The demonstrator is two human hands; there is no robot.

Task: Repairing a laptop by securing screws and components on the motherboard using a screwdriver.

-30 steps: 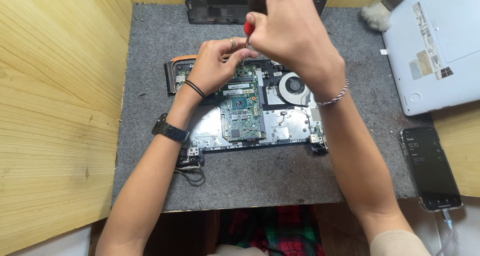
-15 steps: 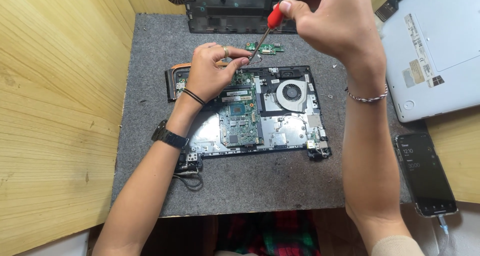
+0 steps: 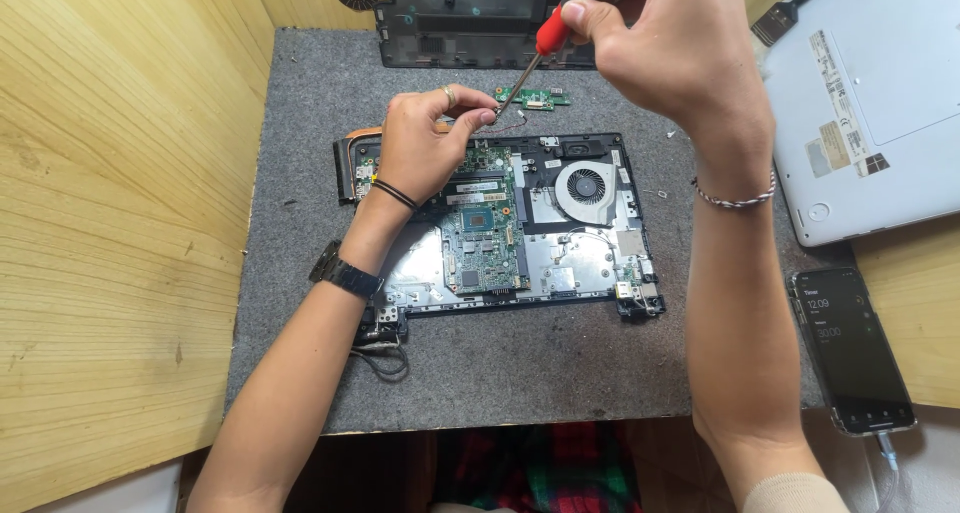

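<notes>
Freeing thin wire at top edge of opened laptop base (image 3: 500,223) on grey mat (image 3: 300,123). Left hand (image 3: 425,148) pinches wire; right hand (image 3: 670,43) clasps red-handled screwdriver (image 3: 535,53), tip near small green board (image 3: 535,97). Next move likely needs steady prying, gentle pull.

A rough, matt grey felt mat (image 3: 300,103) is laid over the desk (image 3: 110,223) of pale, grained wood. At the centre, the opened laptop base (image 3: 560,263) is seen as matt black plastic with dull silvery metal sheet and a green circuit board (image 3: 482,235). At twelve o'clock, a screwdriver (image 3: 540,48) with a glossy red plastic grip and a bright metal shaft is held. At two o'clock, a smooth satin-silver laptop lid (image 3: 880,93) is set; at four o'clock, a glossy glass-faced phone (image 3: 852,353).
</notes>
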